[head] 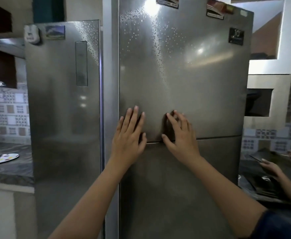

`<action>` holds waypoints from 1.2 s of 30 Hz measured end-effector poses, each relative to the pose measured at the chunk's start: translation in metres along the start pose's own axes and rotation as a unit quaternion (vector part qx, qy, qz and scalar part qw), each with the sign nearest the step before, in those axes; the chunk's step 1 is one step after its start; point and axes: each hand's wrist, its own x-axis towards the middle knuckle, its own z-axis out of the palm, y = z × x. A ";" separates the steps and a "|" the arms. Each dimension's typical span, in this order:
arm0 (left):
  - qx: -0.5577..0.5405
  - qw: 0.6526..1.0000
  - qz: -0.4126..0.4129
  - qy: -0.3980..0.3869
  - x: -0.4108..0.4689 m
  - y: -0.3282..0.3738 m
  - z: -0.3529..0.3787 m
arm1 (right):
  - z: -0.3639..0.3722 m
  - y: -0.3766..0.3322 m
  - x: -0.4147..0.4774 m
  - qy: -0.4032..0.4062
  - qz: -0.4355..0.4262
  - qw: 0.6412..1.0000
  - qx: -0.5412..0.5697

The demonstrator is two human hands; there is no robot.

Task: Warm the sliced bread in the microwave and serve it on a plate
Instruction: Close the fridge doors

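Observation:
A tall steel fridge fills the view, and its upper door meets the lower door at a seam near mid height. My left hand lies flat on the upper door just above that seam, fingers straight. My right hand touches the same door beside it, fingers spread and slightly bent, thumb near the seam. A patterned plate lies on the dark counter at the far left. No bread or microwave is in view.
The fridge's side panel carries magnets near its top. A dark counter runs along the left. At the right, another person's hands hold a dark flat object over a counter. Tiled walls stand behind both counters.

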 end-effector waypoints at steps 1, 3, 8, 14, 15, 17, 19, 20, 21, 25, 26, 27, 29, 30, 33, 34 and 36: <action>-0.011 1.000 -0.013 -0.009 0.002 0.000 0.006 | 0.001 0.002 0.005 -0.011 0.009 1.000 -0.014; -0.027 0.999 -0.035 -0.029 0.007 -0.001 0.017 | 0.004 0.007 0.014 -0.022 0.034 0.999 -0.029; -0.034 0.995 -0.064 -0.066 0.025 -0.006 0.050 | 0.021 0.021 0.029 -0.021 0.058 0.997 -0.054; -0.069 0.984 -0.090 -0.137 0.042 -0.016 0.090 | 0.044 0.037 0.038 -0.023 0.080 0.990 -0.110; -0.072 0.982 -0.088 -0.150 0.043 -0.017 0.097 | 0.047 0.039 0.039 -0.024 0.078 0.989 -0.121; -0.084 0.978 -0.087 -0.172 0.045 -0.020 0.107 | 0.053 0.042 0.042 -0.028 0.076 0.987 -0.140; -0.094 0.975 -0.088 -0.179 0.046 -0.023 0.116 | 0.058 0.044 0.044 -0.028 0.075 0.985 -0.154; -0.098 0.975 -0.088 -0.177 0.047 -0.023 0.119 | 0.061 0.045 0.045 -0.022 0.075 0.984 -0.158; -0.101 0.976 -0.088 -0.171 0.048 -0.023 0.122 | 0.063 0.046 0.046 -0.012 0.075 0.984 -0.161; -0.104 0.979 -0.097 -0.146 0.047 -0.020 0.129 | 0.069 0.051 0.047 -0.005 0.064 0.981 -0.182; -0.104 0.979 -0.097 -0.143 0.047 -0.020 0.129 | 0.068 0.052 0.047 -0.007 0.062 0.980 -0.188; -0.105 0.980 -0.096 -0.141 0.047 -0.021 0.129 | 0.068 0.052 0.047 -0.007 0.060 0.980 -0.191; -0.102 0.980 -0.089 -0.146 0.045 -0.022 0.128 | 0.066 0.051 0.045 -0.008 0.060 0.980 -0.191; -0.099 0.980 -0.085 -0.153 0.044 -0.022 0.127 | 0.064 0.049 0.044 -0.014 0.061 0.980 -0.189; -0.091 0.974 -0.070 -0.193 0.032 -0.022 0.122 | 0.061 0.042 0.039 -0.064 0.063 0.979 -0.181; -0.091 0.972 -0.066 -0.208 0.027 -0.022 0.120 | 0.060 0.040 0.036 -0.076 0.063 0.979 -0.177; -0.098 0.964 -0.058 -0.239 0.015 -0.022 0.114 | 0.059 0.034 0.029 -0.096 0.068 0.980 -0.163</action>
